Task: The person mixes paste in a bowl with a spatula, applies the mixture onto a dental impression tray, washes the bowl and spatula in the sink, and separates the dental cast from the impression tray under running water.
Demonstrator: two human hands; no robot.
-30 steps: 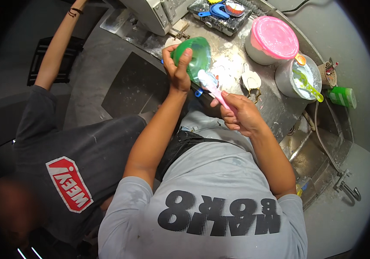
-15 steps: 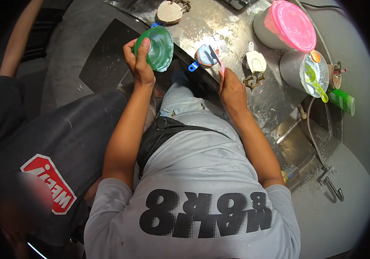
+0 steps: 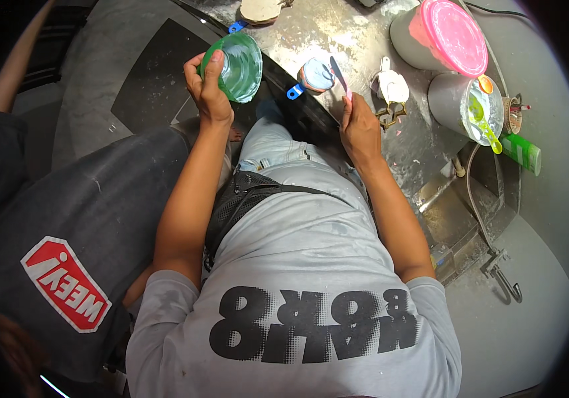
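My left hand (image 3: 210, 89) grips the rim of a green mixing bowl (image 3: 239, 69), thumb inside and bowl tilted; a pale, wet smear coats its inner wall. My right hand (image 3: 362, 129) is closed round the pink handle of a spatula (image 3: 339, 71), its dark blade pointing up and away from me. Just left of the blade, at the counter's near edge, sits a dental impression tray (image 3: 316, 75) heaped with pale blue-white paste, its blue handle toward me. Whether the blade touches the paste's edge I cannot tell.
A plaster cast with a metal frame (image 3: 392, 87) lies right on the stained metal counter (image 3: 357, 43); another cast (image 3: 262, 10) is at the far edge. Beyond stand a pink-lidded tub (image 3: 453, 36), an open tub with scoops (image 3: 453, 109) and a sink (image 3: 453, 205). A person (image 3: 92, 199) is close on my left.
My right hand has moved the spatula blade from over the paste to the tray's right side. The bowl has shifted slightly left and up in the picture, still in my left hand.
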